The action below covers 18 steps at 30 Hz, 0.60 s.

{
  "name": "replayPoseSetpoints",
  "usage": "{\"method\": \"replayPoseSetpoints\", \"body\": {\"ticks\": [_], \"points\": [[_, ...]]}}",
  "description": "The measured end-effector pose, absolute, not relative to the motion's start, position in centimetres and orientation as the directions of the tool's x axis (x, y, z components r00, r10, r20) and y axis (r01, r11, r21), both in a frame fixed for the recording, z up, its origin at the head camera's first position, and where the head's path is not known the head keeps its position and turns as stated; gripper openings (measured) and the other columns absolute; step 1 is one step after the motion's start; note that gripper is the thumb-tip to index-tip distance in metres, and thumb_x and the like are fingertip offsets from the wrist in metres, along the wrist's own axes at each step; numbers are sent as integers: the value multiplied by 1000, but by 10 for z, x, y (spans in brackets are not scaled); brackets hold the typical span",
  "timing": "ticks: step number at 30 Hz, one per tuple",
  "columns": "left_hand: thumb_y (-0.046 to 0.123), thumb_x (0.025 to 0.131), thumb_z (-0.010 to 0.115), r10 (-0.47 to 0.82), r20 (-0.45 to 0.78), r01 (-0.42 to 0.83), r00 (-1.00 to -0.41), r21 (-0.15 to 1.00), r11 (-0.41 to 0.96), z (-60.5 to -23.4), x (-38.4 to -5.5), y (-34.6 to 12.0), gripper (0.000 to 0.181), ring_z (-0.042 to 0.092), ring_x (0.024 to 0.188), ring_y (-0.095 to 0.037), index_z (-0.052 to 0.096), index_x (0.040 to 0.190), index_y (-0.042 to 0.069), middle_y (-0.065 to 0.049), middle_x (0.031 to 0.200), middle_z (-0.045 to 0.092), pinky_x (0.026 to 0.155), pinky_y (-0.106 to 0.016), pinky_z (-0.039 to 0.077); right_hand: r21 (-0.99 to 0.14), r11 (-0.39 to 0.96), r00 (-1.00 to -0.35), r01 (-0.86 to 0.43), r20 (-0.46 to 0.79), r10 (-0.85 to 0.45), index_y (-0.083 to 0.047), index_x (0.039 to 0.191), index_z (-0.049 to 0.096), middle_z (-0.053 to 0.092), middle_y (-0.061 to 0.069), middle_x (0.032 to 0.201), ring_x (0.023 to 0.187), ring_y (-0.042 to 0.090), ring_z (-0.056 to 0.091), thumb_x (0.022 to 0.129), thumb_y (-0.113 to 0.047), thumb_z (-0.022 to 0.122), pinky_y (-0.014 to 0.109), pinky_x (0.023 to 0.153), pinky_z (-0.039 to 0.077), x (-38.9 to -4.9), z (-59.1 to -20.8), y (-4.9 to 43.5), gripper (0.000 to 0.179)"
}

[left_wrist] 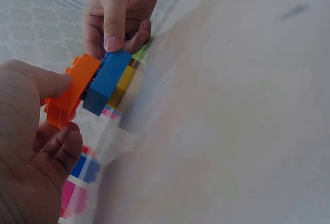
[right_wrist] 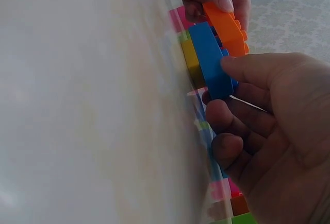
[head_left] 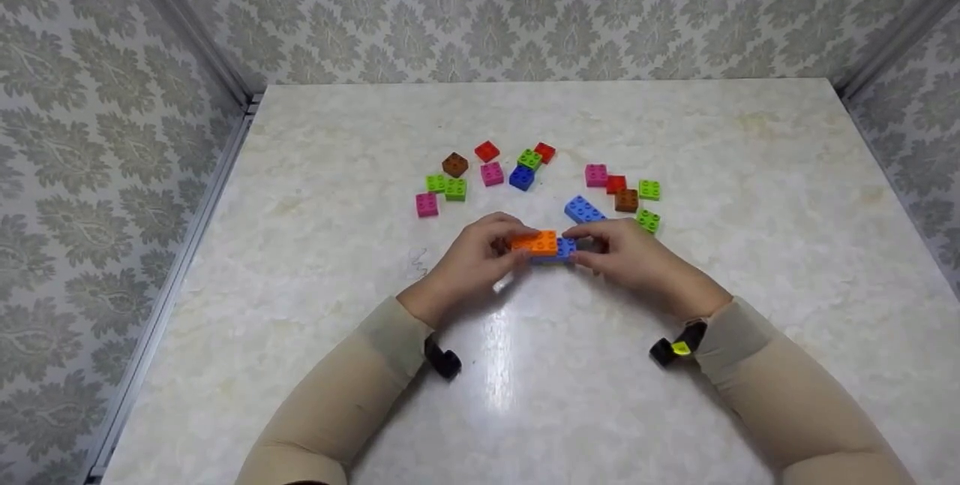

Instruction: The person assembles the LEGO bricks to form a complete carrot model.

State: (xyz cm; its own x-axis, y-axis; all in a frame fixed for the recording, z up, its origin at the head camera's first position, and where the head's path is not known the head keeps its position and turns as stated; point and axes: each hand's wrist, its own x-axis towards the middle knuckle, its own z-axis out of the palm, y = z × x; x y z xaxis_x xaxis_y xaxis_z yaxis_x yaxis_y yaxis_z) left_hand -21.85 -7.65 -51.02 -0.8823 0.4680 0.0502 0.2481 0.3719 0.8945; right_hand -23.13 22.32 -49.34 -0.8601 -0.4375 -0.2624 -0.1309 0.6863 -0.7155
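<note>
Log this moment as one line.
left hand: pinches orange brick | right hand: pinches blue brick | yellow brick: under blue brick | other bricks: on table

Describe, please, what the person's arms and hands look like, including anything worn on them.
The person wears a long, beige fabric left sleeve and a matching right sleeve. A small black left wrist device shows, and a black right wrist device with a bright yellow patch. The left hand and right hand are gloveless.

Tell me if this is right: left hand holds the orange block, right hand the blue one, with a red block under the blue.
Not red: a yellow block sits under the blue block, as the left wrist view shows. The rest is right.
</note>
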Motion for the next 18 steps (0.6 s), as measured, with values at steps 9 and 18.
{"method": "replayPoseSetpoints", "body": {"ticks": [9,18], "points": [[10,107,77,474,-8,193,-881,907,374,-505,-222,-77,34,67,114,-21,81,140,19,-4,137,74,107,-35,58,-713,692,-861,-116,-276,-428,-32,152,73,74,3,126,107,27,61,110,-33,76,33,87,55,-231,-493,223,42],[9,108,76,459,-97,125,-883,895,429,-497,-222,-77,36,66,120,-22,81,140,23,0,137,74,117,-41,56,-710,700,-856,-68,-319,-407,-35,152,72,73,4,131,116,28,60,110,-33,76,38,95,55,-231,-490,221,43]]}}
